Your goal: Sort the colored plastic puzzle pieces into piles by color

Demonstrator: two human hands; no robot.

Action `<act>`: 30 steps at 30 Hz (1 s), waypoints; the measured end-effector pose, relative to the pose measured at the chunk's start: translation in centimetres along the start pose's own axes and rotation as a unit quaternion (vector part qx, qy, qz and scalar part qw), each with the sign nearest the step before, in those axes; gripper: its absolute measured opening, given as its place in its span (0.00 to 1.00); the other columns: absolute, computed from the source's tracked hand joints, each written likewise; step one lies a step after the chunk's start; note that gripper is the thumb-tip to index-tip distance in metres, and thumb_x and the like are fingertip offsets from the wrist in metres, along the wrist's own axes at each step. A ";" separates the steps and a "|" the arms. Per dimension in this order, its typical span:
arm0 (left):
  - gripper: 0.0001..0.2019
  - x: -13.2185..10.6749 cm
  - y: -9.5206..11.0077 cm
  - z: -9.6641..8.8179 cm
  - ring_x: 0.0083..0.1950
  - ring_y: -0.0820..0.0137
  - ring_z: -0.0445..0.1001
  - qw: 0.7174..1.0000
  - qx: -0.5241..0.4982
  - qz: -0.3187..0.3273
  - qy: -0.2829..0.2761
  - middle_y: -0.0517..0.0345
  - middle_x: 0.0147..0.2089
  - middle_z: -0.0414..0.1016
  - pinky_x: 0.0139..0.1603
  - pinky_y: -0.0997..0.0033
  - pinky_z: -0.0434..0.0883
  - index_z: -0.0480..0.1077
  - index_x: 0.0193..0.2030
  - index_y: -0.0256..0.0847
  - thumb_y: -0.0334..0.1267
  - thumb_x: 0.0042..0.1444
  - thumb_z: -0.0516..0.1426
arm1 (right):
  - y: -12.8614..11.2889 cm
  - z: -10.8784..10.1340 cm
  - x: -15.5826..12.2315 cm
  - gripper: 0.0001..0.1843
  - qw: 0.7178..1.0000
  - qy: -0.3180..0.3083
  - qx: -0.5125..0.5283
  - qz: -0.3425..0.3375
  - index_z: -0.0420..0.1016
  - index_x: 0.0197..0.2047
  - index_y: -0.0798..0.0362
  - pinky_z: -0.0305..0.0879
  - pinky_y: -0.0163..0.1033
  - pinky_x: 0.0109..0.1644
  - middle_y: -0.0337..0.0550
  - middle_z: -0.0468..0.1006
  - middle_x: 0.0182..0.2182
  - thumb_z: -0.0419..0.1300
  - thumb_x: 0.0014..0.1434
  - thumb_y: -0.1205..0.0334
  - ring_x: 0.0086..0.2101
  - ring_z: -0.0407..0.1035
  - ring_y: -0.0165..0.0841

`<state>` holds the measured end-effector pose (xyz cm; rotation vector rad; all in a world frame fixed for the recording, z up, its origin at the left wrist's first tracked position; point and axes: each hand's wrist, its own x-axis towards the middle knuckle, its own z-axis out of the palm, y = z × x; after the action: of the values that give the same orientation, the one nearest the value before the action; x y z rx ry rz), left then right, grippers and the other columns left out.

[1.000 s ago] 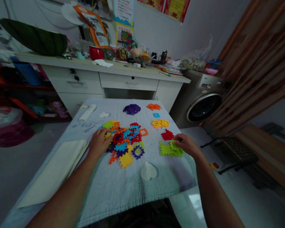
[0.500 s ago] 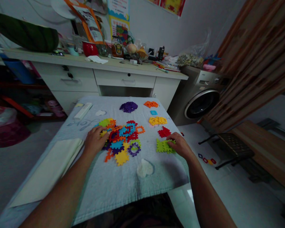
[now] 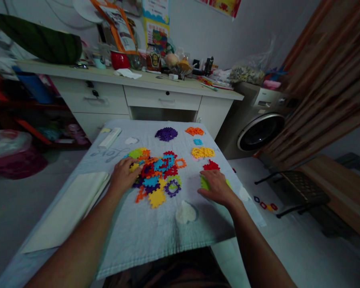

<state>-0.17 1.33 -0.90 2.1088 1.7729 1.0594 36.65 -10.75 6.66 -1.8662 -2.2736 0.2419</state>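
A mixed pile of coloured interlocking plastic tiles (image 3: 159, 174) lies in the middle of a pale towel-covered table (image 3: 144, 232). My left hand (image 3: 124, 175) rests on the pile's left edge, its fingers curled over some tiles. My right hand (image 3: 216, 186) lies flat, fingers spread, on top of the lime green tiles (image 3: 204, 183), hiding most of them. Sorted groups lie beyond: red tiles (image 3: 210, 165), yellow tiles (image 3: 203, 152), a blue tile (image 3: 197, 142), orange tiles (image 3: 195, 131) and purple tiles (image 3: 166, 134).
A white heart-shaped patch (image 3: 186, 213) sits near the front of the towel. A folded cream cloth (image 3: 69, 212) lies at the left. A cluttered white desk (image 3: 156, 96) stands behind, a washing machine (image 3: 258, 128) to the right. Small pieces (image 3: 264, 204) lie on the floor.
My right hand has slid leftward over the green tiles and flattened onto them. My left hand has stayed on the pile's left edge. The view shifted slightly.
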 end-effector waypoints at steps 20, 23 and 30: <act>0.19 -0.5 0.3 -0.4 0.58 0.55 0.68 0.999 -0.040 0.001 0.034 0.49 0.51 0.70 0.63 0.51 0.64 0.72 0.46 0.41 0.52 0.55 0.55 | -7.2 2.4 8.4 0.23 0.993 -0.024 -0.108 0.038 0.71 0.58 0.50 0.57 0.47 0.52 0.55 0.69 0.57 0.46 0.64 0.72 0.53 0.61 0.45; 0.19 -0.5 0.3 -0.4 0.58 0.55 0.68 0.999 -0.035 0.001 0.031 0.48 0.52 0.70 0.63 0.51 0.64 0.72 0.46 0.41 0.53 0.55 0.55 | -7.1 3.0 8.7 0.21 0.992 -0.021 -0.119 0.046 0.74 0.53 0.51 0.58 0.45 0.49 0.55 0.71 0.52 0.46 0.65 0.71 0.51 0.62 0.45; 0.20 -0.4 0.0 -0.4 0.58 0.55 0.67 1.000 -0.018 0.009 0.021 0.48 0.52 0.70 0.63 0.50 0.64 0.72 0.46 0.41 0.52 0.55 0.54 | -6.3 3.0 8.2 0.17 0.994 -0.016 -0.103 0.046 0.76 0.49 0.51 0.57 0.42 0.49 0.53 0.71 0.51 0.48 0.66 0.68 0.50 0.62 0.42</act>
<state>-0.38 0.87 -0.78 2.1012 1.7416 1.1392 28.35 -3.97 5.65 -2.0840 -2.3132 0.0511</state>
